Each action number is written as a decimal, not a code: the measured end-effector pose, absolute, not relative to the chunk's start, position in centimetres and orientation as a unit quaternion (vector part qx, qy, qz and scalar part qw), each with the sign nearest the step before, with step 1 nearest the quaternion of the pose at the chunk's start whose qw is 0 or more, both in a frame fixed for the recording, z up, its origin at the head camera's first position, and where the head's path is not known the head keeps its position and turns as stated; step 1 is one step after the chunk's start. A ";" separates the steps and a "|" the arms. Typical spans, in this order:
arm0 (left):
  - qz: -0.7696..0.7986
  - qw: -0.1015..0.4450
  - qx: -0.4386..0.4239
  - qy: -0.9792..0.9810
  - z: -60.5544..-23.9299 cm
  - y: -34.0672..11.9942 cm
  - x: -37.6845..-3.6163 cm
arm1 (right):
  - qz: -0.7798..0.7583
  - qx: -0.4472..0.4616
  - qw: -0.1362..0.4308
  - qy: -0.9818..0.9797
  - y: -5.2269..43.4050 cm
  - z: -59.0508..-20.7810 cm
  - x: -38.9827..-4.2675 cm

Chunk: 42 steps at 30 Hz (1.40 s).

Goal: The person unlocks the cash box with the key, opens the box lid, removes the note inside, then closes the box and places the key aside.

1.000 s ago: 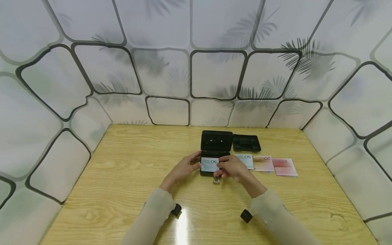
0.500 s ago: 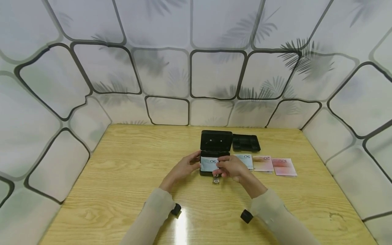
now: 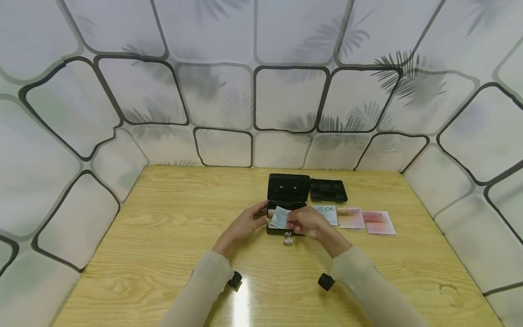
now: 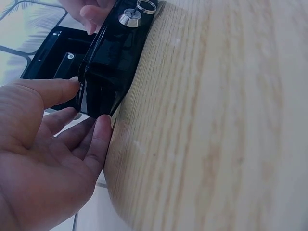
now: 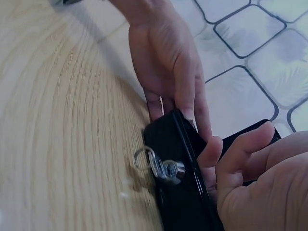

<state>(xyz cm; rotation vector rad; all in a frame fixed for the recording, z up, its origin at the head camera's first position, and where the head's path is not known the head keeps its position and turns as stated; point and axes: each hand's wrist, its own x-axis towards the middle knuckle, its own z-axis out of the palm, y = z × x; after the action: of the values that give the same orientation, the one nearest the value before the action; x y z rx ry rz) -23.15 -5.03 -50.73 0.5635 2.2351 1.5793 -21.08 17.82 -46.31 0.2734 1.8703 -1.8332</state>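
A black cash box (image 3: 286, 227) stands mid-table with its lid (image 3: 288, 188) raised. My left hand (image 3: 245, 223) lies with straight fingers against the box's left end; in the left wrist view the thumb (image 4: 53, 89) touches the rim of the box (image 4: 113, 62). My right hand (image 3: 305, 222) pinches a pale blue banknote (image 3: 280, 217), which tilts down into the box. A key (image 3: 288, 239) with a ring sits in the front lock, also seen as the key (image 5: 162, 168) on the box (image 5: 185, 197). My right fingers (image 5: 240, 154) curl over the front wall.
A black insert tray (image 3: 328, 191) lies right of the lid. Three banknotes lie in a row to the right: blue (image 3: 329, 213), pinkish (image 3: 351, 218), red (image 3: 380, 222). Patterned walls close in the wooden table (image 3: 163, 236) on three sides.
The banknote was held flat over the box; now it tilts down into it, and my right hand has moved slightly left and lower. My left hand has stayed put.
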 end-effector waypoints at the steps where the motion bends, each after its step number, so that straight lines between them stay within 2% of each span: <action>1: 0.555 0.174 0.199 0.789 -50.7 -5.0 -23.2 | -0.668 0.098 0.252 0.693 17.8 -46.3 -21.1; 14: 0.548 0.173 0.194 0.795 -50.4 -5.1 -23.1 | -0.587 0.073 0.192 0.783 17.2 -45.5 -20.3; 30: 0.553 0.169 0.183 0.795 -50.5 -5.0 -23.0 | -0.623 0.077 0.212 0.749 17.6 -45.2 -19.6; 37: 0.556 0.173 0.187 0.791 -50.7 -5.0 -23.1 | -0.654 0.093 0.226 0.716 17.6 -45.8 -20.5; 42: 0.557 0.175 0.183 0.791 -50.7 -4.9 -23.1 | -0.604 0.078 0.244 0.755 17.8 -46.0 -21.5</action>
<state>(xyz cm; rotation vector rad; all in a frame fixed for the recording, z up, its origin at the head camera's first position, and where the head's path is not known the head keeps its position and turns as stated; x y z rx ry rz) -23.14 -4.95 -50.73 0.5177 2.2418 1.5784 -21.48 17.84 -45.99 0.2127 2.0611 -1.6510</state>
